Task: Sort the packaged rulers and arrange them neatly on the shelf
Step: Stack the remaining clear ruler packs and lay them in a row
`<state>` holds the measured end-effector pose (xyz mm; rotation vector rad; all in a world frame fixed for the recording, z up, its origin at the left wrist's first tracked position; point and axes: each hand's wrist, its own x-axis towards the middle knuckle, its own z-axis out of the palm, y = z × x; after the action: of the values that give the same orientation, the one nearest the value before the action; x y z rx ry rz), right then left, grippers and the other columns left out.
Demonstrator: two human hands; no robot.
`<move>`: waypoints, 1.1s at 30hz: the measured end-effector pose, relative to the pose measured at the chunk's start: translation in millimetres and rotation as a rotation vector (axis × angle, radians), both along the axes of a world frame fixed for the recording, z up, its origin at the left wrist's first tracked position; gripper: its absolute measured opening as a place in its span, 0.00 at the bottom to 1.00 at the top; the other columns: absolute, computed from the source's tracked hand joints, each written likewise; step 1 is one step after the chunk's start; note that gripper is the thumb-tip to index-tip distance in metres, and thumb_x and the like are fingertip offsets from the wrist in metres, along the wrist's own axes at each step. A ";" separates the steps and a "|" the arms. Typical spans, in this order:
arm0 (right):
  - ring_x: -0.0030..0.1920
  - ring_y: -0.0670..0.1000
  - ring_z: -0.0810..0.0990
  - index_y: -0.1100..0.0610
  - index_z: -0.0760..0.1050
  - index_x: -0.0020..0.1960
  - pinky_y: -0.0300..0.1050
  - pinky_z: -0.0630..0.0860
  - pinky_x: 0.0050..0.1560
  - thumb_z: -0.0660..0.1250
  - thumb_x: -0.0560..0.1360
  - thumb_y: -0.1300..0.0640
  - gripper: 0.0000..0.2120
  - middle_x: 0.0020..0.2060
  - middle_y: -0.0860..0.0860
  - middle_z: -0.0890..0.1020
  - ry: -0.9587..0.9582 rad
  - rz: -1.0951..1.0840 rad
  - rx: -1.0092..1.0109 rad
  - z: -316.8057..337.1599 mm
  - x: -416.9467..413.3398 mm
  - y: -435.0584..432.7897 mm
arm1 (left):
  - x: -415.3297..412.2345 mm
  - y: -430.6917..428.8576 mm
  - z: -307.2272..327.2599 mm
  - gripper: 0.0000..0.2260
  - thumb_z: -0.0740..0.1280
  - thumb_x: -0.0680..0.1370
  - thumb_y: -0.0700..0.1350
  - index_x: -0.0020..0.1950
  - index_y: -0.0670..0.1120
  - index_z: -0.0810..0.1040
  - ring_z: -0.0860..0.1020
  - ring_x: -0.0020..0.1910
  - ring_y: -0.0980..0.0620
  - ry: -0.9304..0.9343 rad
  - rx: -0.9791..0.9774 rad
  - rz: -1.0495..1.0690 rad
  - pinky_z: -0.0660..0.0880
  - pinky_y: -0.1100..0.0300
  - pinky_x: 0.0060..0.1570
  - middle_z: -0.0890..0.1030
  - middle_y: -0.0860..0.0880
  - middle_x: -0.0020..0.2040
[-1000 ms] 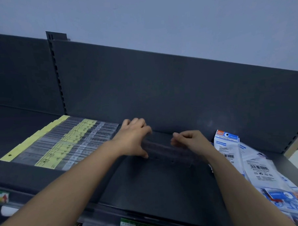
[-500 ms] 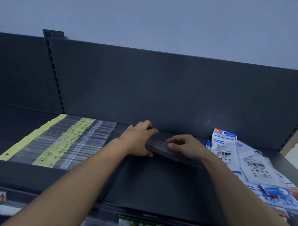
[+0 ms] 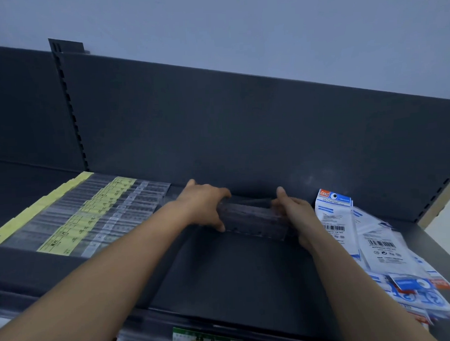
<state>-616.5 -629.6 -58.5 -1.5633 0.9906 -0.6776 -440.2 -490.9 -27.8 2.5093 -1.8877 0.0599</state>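
Stock-sorting on the shelf (image 3: 236,273): my left hand (image 3: 204,204) and right hand (image 3: 297,216) each grip an end of what seems a stack of clear packaged rulers (image 3: 251,218), held near the back panel (image 3: 243,133).

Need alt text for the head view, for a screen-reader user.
The left hand and right hand grip opposite ends of a clear ruler bundle near the back of a dark shelf. A neat row of yellow-labelled rulers lies to its left, and a loose pile of white-and-blue packets to its right.
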 end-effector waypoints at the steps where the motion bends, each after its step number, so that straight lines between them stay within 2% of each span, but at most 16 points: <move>1: 0.52 0.52 0.81 0.55 0.81 0.45 0.50 0.76 0.59 0.65 0.76 0.40 0.18 0.46 0.51 0.84 -0.036 0.002 0.001 -2.9 4.9 4.9 | -1.5 -2.4 -2.6 0.37 0.73 0.65 0.63 0.71 0.56 0.64 0.75 0.60 0.49 -0.002 0.012 -0.013 0.62 0.52 0.59 0.78 0.53 0.62; 4: 0.55 0.53 0.80 0.55 0.78 0.50 0.55 0.74 0.63 0.67 0.75 0.41 0.17 0.50 0.52 0.82 -0.129 -0.049 -0.014 -10.7 16.9 13.7 | -1.9 -5.4 -8.4 0.42 0.73 0.65 0.63 0.74 0.56 0.58 0.73 0.63 0.49 0.023 0.014 -0.017 0.62 0.50 0.59 0.75 0.52 0.66; 6: 0.55 0.50 0.79 0.54 0.77 0.51 0.49 0.74 0.60 0.68 0.75 0.43 0.15 0.51 0.50 0.81 -0.137 -0.026 -0.031 -11.6 19.8 15.4 | -1.5 -3.9 -8.8 0.44 0.73 0.65 0.65 0.75 0.56 0.57 0.72 0.65 0.49 0.019 -0.013 -0.001 0.61 0.50 0.60 0.73 0.52 0.68; 8: 0.54 0.48 0.78 0.55 0.77 0.53 0.42 0.73 0.55 0.70 0.74 0.45 0.15 0.50 0.49 0.81 -0.058 0.081 -0.094 -12.8 22.8 18.5 | -3.3 -4.4 -9.3 0.43 0.69 0.65 0.69 0.75 0.54 0.59 0.70 0.66 0.50 -0.024 -0.020 -0.004 0.60 0.50 0.61 0.73 0.53 0.67; 11: 0.50 0.48 0.78 0.56 0.76 0.51 0.40 0.72 0.49 0.72 0.72 0.47 0.14 0.47 0.48 0.80 0.015 0.055 -0.179 -16.4 26.6 17.8 | -3.1 -3.3 -11.5 0.44 0.65 0.63 0.75 0.72 0.52 0.65 0.69 0.65 0.49 -0.068 0.001 0.041 0.55 0.44 0.67 0.74 0.51 0.62; 13: 0.46 0.47 0.78 0.55 0.76 0.46 0.40 0.71 0.44 0.71 0.72 0.42 0.16 0.42 0.47 0.80 0.032 -0.004 -0.188 -18.9 26.4 16.1 | 3.9 1.4 -13.6 0.47 0.64 0.60 0.77 0.71 0.50 0.66 0.68 0.66 0.47 -0.074 0.054 0.103 0.49 0.39 0.71 0.73 0.49 0.63; 15: 0.44 0.47 0.77 0.53 0.76 0.43 0.42 0.72 0.45 0.69 0.70 0.36 0.20 0.41 0.46 0.79 0.061 0.009 -0.190 -21.0 28.9 18.4 | 10.0 5.3 -16.1 0.46 0.65 0.59 0.77 0.67 0.49 0.67 0.69 0.66 0.47 -0.036 0.091 0.136 0.52 0.39 0.71 0.72 0.48 0.62; 17: 0.46 0.47 0.78 0.53 0.76 0.43 0.43 0.73 0.48 0.71 0.70 0.37 0.19 0.42 0.46 0.80 0.089 0.043 -0.220 -23.1 34.2 22.1 | 10.6 5.6 -18.3 0.42 0.67 0.61 0.75 0.64 0.49 0.68 0.71 0.63 0.47 0.034 0.073 0.110 0.63 0.46 0.65 0.72 0.49 0.60; 19: 0.47 0.49 0.78 0.54 0.76 0.43 0.41 0.72 0.45 0.72 0.71 0.44 0.14 0.43 0.47 0.80 0.092 0.043 -0.301 -22.1 36.3 23.2 | 8.8 4.9 -19.0 0.37 0.69 0.61 0.73 0.60 0.50 0.69 0.74 0.58 0.48 0.062 0.002 0.068 0.69 0.52 0.55 0.73 0.50 0.57; 20: 0.48 0.49 0.78 0.53 0.76 0.42 0.42 0.72 0.45 0.72 0.72 0.44 0.12 0.43 0.47 0.80 0.082 0.041 -0.357 -21.9 35.5 21.9 | 8.6 5.0 -18.7 0.34 0.70 0.62 0.72 0.56 0.50 0.69 0.75 0.55 0.49 0.067 -0.037 0.058 0.70 0.53 0.50 0.74 0.51 0.55; 22: 0.51 0.47 0.77 0.47 0.76 0.41 0.45 0.73 0.52 0.72 0.66 0.37 0.14 0.45 0.45 0.79 0.114 0.090 -0.483 -22.3 31.0 17.4 | 9.8 6.6 -18.4 0.30 0.72 0.61 0.70 0.50 0.52 0.69 0.76 0.51 0.49 0.078 -0.081 0.055 0.69 0.55 0.44 0.75 0.52 0.51; 24: 0.55 0.46 0.74 0.41 0.75 0.43 0.47 0.70 0.58 0.69 0.57 0.30 0.21 0.47 0.41 0.75 0.223 0.216 -0.588 -22.5 26.8 15.9 | 11.1 7.9 -17.4 0.28 0.72 0.60 0.70 0.46 0.53 0.68 0.77 0.50 0.49 0.077 -0.087 0.054 0.70 0.55 0.43 0.77 0.53 0.49; 26: 0.54 0.48 0.74 0.39 0.77 0.46 0.50 0.72 0.58 0.70 0.56 0.29 0.23 0.47 0.41 0.76 0.236 0.285 -0.628 -23.3 25.5 14.2 | 12.4 8.4 -16.3 0.27 0.72 0.59 0.70 0.45 0.54 0.68 0.77 0.50 0.50 0.045 -0.088 0.043 0.67 0.54 0.45 0.78 0.54 0.48; 28: 0.52 0.49 0.77 0.42 0.80 0.47 0.52 0.74 0.56 0.74 0.62 0.35 0.17 0.45 0.43 0.80 0.186 0.280 -0.627 -21.5 23.9 11.9 | 13.6 9.5 -14.3 0.30 0.72 0.59 0.71 0.50 0.55 0.69 0.77 0.51 0.51 0.035 -0.099 0.040 0.65 0.53 0.49 0.79 0.55 0.50; 30: 0.51 0.48 0.79 0.45 0.82 0.46 0.50 0.76 0.56 0.76 0.67 0.45 0.10 0.45 0.45 0.82 0.097 0.275 -0.554 -19.2 22.5 12.1 | 13.9 11.3 -11.0 0.38 0.73 0.58 0.69 0.61 0.54 0.67 0.77 0.53 0.50 0.055 -0.103 0.055 0.66 0.52 0.54 0.80 0.54 0.54; 33: 0.49 0.44 0.83 0.51 0.85 0.45 0.42 0.77 0.55 0.78 0.67 0.56 0.08 0.45 0.47 0.85 -0.074 0.233 -0.363 -12.9 16.1 15.8 | 12.0 15.2 -8.9 0.44 0.76 0.58 0.66 0.68 0.52 0.62 0.77 0.54 0.48 0.091 -0.111 0.063 0.67 0.54 0.53 0.80 0.52 0.56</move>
<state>-600.4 -613.8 -71.4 -1.9187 0.6394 -0.7739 -428.1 -475.7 -36.7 2.4533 -1.7229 0.0482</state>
